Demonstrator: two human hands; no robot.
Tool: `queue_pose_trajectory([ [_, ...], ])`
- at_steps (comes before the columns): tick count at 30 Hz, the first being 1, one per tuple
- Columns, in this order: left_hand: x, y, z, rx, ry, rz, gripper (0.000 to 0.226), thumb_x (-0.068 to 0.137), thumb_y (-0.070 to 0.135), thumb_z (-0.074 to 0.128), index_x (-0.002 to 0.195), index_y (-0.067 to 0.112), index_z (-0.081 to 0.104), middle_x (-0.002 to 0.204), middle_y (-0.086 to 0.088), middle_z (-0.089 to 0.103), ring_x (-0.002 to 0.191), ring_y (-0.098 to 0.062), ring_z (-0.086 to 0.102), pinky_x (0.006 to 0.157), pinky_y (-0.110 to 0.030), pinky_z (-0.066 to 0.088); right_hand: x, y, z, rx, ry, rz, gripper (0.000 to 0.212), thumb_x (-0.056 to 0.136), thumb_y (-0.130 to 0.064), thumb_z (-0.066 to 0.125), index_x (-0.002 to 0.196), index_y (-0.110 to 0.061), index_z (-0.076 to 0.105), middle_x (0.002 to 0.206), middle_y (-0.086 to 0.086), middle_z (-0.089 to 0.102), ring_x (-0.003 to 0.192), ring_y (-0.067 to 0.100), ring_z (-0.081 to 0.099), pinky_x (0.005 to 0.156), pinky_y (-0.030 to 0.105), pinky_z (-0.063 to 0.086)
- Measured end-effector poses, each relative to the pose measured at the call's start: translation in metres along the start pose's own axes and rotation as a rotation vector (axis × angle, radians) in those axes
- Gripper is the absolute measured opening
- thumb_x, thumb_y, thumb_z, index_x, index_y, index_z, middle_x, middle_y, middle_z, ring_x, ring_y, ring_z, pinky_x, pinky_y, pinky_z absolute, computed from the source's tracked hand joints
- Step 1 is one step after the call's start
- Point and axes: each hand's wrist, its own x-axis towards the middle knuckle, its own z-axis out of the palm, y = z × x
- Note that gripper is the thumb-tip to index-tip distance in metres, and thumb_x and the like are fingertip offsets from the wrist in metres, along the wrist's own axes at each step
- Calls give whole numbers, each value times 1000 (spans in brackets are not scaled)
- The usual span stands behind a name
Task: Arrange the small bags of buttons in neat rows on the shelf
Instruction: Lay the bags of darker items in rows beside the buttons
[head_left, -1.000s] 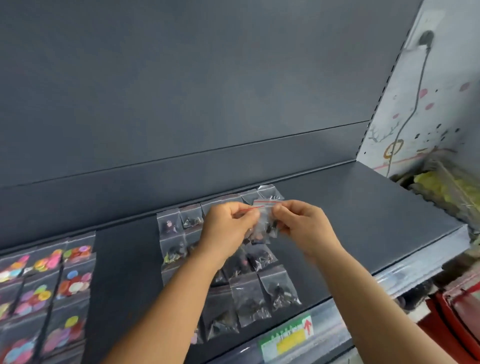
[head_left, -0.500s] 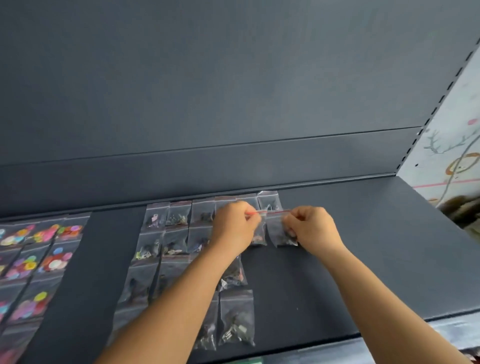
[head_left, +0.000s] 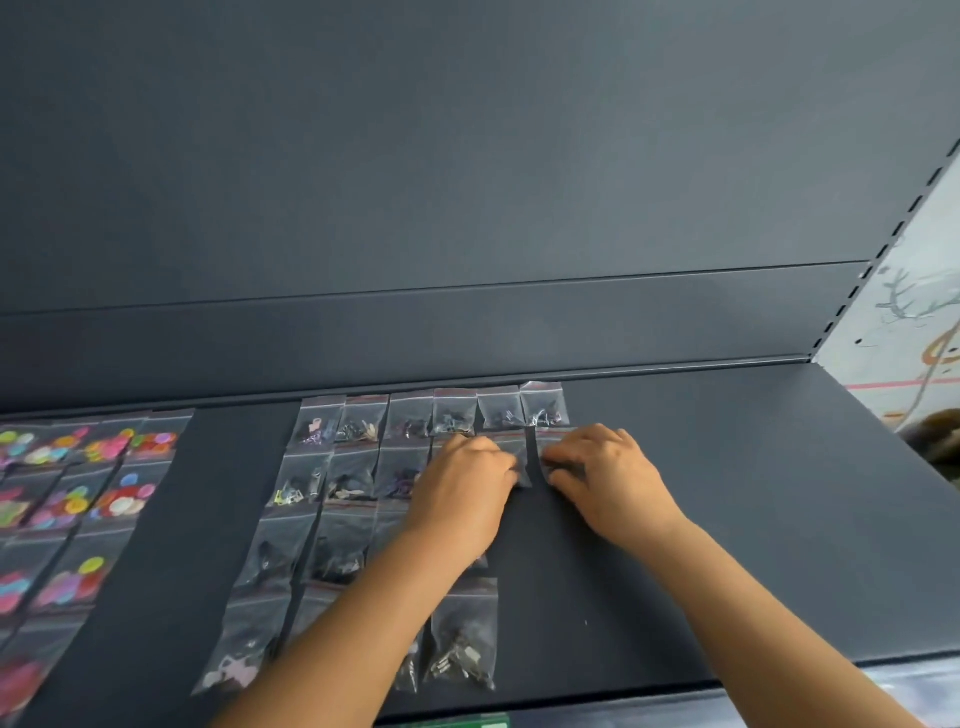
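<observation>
Right hand (head_left: 608, 475) flat, fingers spread, pressing newest bag (head_left: 551, 448) onto shelf (head_left: 753, 519), just below far-right bag (head_left: 544, 405); long axis near-to-far; left hand (head_left: 467, 488) steadying neighbouring bag (head_left: 514, 452) just left

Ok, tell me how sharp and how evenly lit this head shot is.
Head view: soft overall, both hands and the bags of buttons slightly blurred; wide-angle bend curves the shelf edges; light is flat and dim on the dark panels, brighter at the right wall; faint sheen on the clear plastic, no hard shadows.
</observation>
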Motion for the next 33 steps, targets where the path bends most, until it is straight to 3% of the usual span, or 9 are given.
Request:
queue_pose_trajectory([
  [4, 3, 1, -1, 3, 18, -5, 30, 98, 25, 44, 119, 14, 63, 126, 2, 57, 116, -21, 45, 97, -34, 39, 5, -1, 3, 53, 17, 4, 13, 88, -29, 57, 84, -24, 68, 99, -4, 61, 100, 23, 51, 86, 28, 39],
  [8, 6, 3, 1, 30, -7, -6, 31, 99, 28, 44, 119, 15, 63, 125, 2, 58, 115, -21, 46, 97, -34, 39, 6, -2, 3, 21, 9, 16, 17, 89, -25, 56, 93, -20, 71, 107, -2, 59, 103, 23, 47, 85, 26, 39],
  [18, 8, 9, -1, 42, -19, -53, 33, 99, 28, 43, 122, 13, 61, 125, -1, 58, 116, -22, 43, 96, -35, 40, 7, -7, 2, 22, -17, 5, 14, 87, -27, 59, 92, -23, 71, 108, -3, 58, 106, 22, 48, 85, 26, 39],
  [24, -12, 6, -20, 30, 47, -91, 48, 97, 38, 45, 140, 16, 41, 139, -1, 48, 129, -20, 39, 104, -33, 36, -2, -34, -5, -7, -9, 2, 34, 90, -35, 57, 122, -21, 60, 125, 1, 52, 116, 24, 43, 91, 27, 38],
  [30, -59, -34, -46, 82, 142, -169, 58, 97, 41, 45, 148, 23, 24, 151, 4, 33, 139, -17, 27, 114, -31, 21, -10, -86, 10, -81, -40, -151, 54, 90, -41, 53, 140, -23, 41, 140, -2, 43, 130, 21, 35, 107, 30, 30],
  [33, -92, -68, -60, 81, 185, -229, 60, 97, 43, 43, 149, 24, 21, 151, 6, 32, 139, -15, 27, 113, -30, 21, -15, -124, 27, -109, -54, -241, 60, 91, -45, 50, 145, -24, 32, 146, -4, 36, 134, 21, 31, 111, 33, 27],
])
